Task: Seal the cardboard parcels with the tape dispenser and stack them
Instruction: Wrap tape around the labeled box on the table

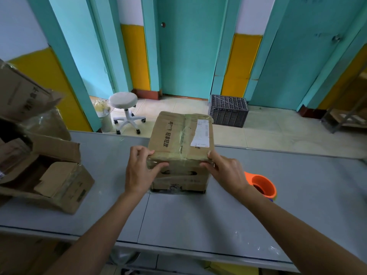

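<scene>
box (179,147) is gripped at near top corners by left hand (140,171) and right hand (226,171); stiff, taped, likely light; lower sides are judged better for lifting.

Your parcel (180,143) sits on table (198,215). Left of parcel: open boxes (65,183). Right of it: tape dispenser (263,184). Behind it: stool (124,102), crate (228,110).

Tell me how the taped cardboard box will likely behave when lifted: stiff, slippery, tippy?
The cardboard box probably stays fairly stiff: its top seam is taped shut, though edges look creased. Glossy tape under the left hand and right hand may feel slippery. It sits flat, so tipping seems unlikely.
</scene>
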Available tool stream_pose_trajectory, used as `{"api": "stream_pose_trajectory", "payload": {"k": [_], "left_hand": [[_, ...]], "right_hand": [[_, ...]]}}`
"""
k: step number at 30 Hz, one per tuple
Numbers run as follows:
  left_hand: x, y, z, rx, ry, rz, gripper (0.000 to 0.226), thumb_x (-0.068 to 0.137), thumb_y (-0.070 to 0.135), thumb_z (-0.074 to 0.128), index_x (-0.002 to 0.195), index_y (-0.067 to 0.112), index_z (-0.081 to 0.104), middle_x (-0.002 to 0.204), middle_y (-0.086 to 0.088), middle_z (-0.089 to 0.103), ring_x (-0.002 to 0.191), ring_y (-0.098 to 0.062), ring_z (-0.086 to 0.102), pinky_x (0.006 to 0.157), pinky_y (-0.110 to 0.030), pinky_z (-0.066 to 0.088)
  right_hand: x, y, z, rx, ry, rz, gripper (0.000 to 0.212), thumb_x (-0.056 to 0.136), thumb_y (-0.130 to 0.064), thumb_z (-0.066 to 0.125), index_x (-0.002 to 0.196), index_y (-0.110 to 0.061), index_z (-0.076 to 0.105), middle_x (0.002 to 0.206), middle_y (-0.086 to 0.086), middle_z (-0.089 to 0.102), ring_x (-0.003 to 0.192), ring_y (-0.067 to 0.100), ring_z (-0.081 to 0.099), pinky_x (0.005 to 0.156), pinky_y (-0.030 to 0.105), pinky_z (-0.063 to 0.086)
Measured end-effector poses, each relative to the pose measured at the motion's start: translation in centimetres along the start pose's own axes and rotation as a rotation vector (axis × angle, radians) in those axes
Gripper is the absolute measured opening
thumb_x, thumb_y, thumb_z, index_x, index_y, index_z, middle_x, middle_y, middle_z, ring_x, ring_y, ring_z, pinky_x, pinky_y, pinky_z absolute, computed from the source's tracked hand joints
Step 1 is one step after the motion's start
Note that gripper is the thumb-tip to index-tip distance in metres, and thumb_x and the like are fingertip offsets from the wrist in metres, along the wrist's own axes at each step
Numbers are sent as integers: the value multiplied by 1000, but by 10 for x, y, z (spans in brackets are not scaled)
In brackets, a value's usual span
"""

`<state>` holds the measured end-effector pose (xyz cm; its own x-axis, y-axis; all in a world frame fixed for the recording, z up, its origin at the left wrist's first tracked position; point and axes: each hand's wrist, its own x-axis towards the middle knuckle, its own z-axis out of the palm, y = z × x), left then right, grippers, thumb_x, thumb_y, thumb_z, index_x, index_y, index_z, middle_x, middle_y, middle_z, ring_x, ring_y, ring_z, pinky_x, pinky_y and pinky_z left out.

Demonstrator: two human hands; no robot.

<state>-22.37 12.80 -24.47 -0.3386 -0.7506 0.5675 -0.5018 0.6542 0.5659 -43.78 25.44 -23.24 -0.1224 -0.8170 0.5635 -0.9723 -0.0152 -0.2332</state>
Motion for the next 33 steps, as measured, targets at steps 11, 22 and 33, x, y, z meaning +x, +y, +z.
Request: {"api": "stream_pose_trajectory", "payload": {"k": [11,22,33], "left_hand": [[24,-11,-62,202,-3,-219,45,77,8,71,120,9,56,119,-19,50,108,-36,50,83,-43,42],[14,9,-43,-70,-261,-530,95,74,43,73,147,23,17,156,-2,8,142,-23,15,112,-47,25],[43,23,-64,505,-217,-241,32,91,35,55,115,16,65,122,-11,51,111,-28,46,89,-42,39]], "right_hand": [[74,14,-31,-26,-476,195,77,78,-57,63,144,-31,32,157,8,13,144,25,11,113,54,16],[67,-20,-13,221,-414,372,58,90,-39,58,142,-23,37,135,10,47,122,25,46,98,36,40],[46,-21,-27,180,-300,220,43,94,-38,51,66,-6,58,67,13,67,68,32,62,63,38,48]]}}
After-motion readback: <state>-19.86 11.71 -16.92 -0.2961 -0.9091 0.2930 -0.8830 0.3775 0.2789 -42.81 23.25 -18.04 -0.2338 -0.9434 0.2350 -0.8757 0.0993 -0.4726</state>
